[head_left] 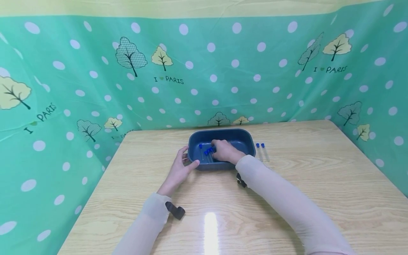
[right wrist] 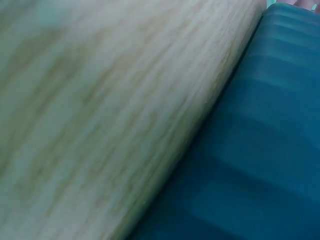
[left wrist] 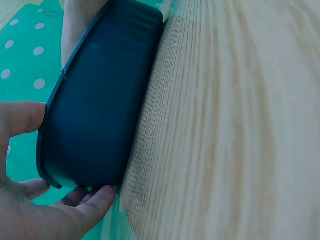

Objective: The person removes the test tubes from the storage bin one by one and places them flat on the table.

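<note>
Left hand (head_left: 180, 171), fingers spread, grips bin (head_left: 211, 166) at nine o'clock, likely steadying it; right hand (head_left: 225, 150) inside near blue-capped tubes (head_left: 206, 153), cannot tell whether pinching

A dark-blue bin (head_left: 217, 166), corners rounded, stands upright on the counter (head_left: 204, 198), the left hand (head_left: 178, 172) touching its left end. Blue-capped tubes (head_left: 200, 146) lie inside by the right hand (head_left: 227, 152); two matching tubes (head_left: 266, 153) lie outside, just right.
</note>
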### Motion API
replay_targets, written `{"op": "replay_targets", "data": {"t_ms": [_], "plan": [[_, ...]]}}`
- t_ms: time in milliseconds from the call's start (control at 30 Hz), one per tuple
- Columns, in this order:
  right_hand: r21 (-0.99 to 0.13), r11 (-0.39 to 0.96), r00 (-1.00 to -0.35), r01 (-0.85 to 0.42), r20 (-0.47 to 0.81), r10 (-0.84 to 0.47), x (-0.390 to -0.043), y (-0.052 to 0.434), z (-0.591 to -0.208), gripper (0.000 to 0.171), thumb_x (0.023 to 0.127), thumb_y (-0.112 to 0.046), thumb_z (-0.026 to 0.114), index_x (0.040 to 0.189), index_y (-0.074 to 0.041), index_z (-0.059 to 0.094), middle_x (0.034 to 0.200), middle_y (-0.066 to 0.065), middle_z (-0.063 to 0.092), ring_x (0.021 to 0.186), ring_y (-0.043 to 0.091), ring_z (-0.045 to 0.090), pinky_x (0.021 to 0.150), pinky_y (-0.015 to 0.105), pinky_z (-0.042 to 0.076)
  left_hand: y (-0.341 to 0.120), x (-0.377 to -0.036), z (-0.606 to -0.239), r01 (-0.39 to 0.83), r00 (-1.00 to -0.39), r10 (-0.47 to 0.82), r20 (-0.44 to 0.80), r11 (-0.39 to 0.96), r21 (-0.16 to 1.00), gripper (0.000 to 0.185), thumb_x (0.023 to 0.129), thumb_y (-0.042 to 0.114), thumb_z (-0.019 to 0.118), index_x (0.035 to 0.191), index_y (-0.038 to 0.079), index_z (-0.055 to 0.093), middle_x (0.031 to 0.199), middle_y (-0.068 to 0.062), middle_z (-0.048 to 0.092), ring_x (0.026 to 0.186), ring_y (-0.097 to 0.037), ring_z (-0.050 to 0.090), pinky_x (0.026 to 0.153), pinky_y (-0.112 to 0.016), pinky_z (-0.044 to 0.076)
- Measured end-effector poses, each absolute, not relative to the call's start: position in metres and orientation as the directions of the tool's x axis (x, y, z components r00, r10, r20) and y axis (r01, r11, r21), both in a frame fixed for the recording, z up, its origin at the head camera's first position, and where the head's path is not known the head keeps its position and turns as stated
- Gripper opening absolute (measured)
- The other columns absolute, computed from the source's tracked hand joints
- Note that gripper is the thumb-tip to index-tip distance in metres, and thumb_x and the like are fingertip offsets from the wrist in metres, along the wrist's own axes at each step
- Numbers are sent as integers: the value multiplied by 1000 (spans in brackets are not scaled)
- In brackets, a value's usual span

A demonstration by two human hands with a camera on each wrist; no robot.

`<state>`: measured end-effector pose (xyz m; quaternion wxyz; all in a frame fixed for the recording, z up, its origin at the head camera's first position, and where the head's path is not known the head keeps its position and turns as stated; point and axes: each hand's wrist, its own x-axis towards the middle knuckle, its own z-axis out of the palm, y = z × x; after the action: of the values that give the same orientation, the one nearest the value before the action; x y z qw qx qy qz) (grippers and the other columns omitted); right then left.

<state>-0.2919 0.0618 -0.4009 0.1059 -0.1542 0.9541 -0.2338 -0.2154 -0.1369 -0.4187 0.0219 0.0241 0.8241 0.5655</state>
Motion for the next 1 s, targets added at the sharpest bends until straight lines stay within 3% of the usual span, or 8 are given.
{"op": "replay_targets", "data": {"t_ms": [200, 600, 1000], "plan": [[-462, 844, -922, -273, -126, -366, -294, 62, -403, 52, 88, -14, 63, 137, -8, 48, 131, 12, 57, 109, 21, 57, 97, 42, 46, -138, -215, -419, 18, -998, 68, -7, 363, 931, 76, 87, 28, 70, 149, 21, 25, 140, -19, 41, 128, -36, 43, 101, -52, 39], [-447, 844, -912, -295, -131, -388, -297, 61, -405, 52, 88, -13, 63, 138, -7, 48, 134, 13, 54, 122, 26, 52, 102, 45, 42, -138, -215, -419, 13, -998, 66, -11, 359, 933, 76, 88, 28, 70, 149, 21, 25, 140, -19, 41, 128, -36, 43, 101, -52, 39], [-445, 851, -916, -280, -142, -375, -296, 62, -404, 51, 89, -13, 62, 138, -7, 48, 133, 14, 55, 119, 25, 53, 101, 46, 42, -136, -215, -418, 12, -998, 57, -11, 378, 926, 76, 86, 30, 70, 148, 21, 27, 137, -16, 43, 126, -34, 45, 101, -51, 40]]}}
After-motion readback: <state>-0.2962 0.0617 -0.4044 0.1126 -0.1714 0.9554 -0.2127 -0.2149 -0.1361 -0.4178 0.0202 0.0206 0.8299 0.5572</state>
